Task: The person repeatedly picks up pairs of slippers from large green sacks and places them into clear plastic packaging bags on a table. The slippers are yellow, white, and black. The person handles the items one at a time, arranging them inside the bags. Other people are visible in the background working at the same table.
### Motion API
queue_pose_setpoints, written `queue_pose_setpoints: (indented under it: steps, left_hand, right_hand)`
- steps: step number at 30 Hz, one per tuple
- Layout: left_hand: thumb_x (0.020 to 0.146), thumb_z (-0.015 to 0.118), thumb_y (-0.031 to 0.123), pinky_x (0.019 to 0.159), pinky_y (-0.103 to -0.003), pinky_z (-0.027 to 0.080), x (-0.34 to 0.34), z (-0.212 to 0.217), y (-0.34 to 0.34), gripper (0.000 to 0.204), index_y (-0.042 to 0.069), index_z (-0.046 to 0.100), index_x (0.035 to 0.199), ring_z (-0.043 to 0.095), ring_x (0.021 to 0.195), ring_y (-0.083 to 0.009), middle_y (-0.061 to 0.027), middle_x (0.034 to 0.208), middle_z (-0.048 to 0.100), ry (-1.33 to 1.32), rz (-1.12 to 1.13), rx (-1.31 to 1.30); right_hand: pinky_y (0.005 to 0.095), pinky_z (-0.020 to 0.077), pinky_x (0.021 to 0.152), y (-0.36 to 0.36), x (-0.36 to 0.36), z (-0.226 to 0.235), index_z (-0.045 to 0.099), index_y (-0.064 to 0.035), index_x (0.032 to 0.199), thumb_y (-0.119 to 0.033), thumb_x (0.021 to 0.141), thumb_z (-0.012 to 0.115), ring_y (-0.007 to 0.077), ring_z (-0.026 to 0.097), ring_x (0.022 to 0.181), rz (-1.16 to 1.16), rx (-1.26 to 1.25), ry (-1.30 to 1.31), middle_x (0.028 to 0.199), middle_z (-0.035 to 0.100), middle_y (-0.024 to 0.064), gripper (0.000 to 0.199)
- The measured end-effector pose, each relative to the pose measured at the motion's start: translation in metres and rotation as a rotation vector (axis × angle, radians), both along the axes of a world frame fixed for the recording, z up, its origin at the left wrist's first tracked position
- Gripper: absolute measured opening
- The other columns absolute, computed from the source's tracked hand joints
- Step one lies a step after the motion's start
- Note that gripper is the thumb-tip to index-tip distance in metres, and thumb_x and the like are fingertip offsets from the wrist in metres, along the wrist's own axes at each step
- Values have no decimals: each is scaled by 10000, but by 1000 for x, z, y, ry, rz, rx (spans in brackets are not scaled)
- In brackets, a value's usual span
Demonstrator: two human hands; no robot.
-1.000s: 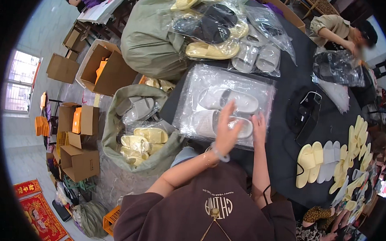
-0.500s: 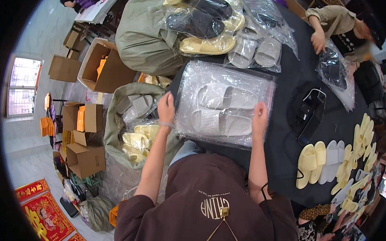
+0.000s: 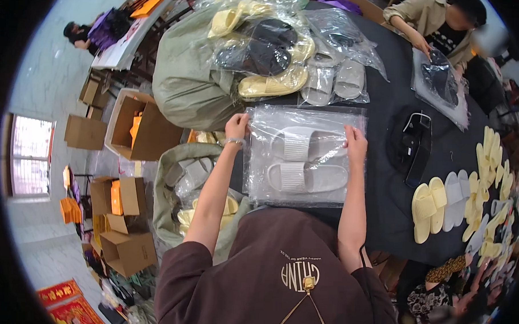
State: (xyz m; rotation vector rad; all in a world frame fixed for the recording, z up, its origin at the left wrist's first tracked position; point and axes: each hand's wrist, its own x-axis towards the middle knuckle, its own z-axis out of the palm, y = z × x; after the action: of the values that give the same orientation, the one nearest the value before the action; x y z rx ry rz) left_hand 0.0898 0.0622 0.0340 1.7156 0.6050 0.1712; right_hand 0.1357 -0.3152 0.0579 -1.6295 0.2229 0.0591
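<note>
Before me on the black table (image 3: 378,212) lies a clear plastic bag (image 3: 260,182) with a pair of light grey slides (image 3: 322,179) inside, side by side, both toe ends to the left. My left hand (image 3: 237,127) is closed on the bag's left edge near its upper corner. On the opposite edge, my right hand (image 3: 356,145) pinches the plastic, fingertips on the film beside the upper slide. Wrinkles and glare cover part of the film.
Bagged black, yellow and grey slides (image 3: 269,42) pile up at the far side. An open sack (image 3: 166,216) of bagged slides stands left. To the right are a black headset-like device (image 3: 417,147) and rows of loose slides (image 3: 429,208). Across the table, a person handles another bag (image 3: 442,82).
Both hands stay on the bag's side edges; the left has shifted up toward its upper corner. The bag looks straighter and flatter. The person opposite has moved their bag.
</note>
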Motion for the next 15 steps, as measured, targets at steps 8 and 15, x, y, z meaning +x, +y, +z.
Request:
queue_pose_setpoints:
  steps: [8, 15]
  left_hand:
    - [935, 519, 292, 539, -282, 496, 7, -39, -11, 312, -2, 568, 1029, 584, 616, -126, -69, 814, 613, -20, 157, 73]
    - [933, 521, 302, 579, -269, 469, -111, -40, -28, 316, -2, 580, 998, 573, 611, -117, -64, 781, 627, 163, -1, 199]
  right_hand:
    - [235, 456, 590, -25, -13, 5, 595, -7, 1118, -380, 925, 544, 100, 586, 665, -96, 239, 101, 880, 665, 86, 423]
    - [219, 451, 669, -60, -85, -14, 596, -4, 1116, -297, 934, 547, 106, 613, 763, 266, 14, 267, 890, 670, 79, 348]
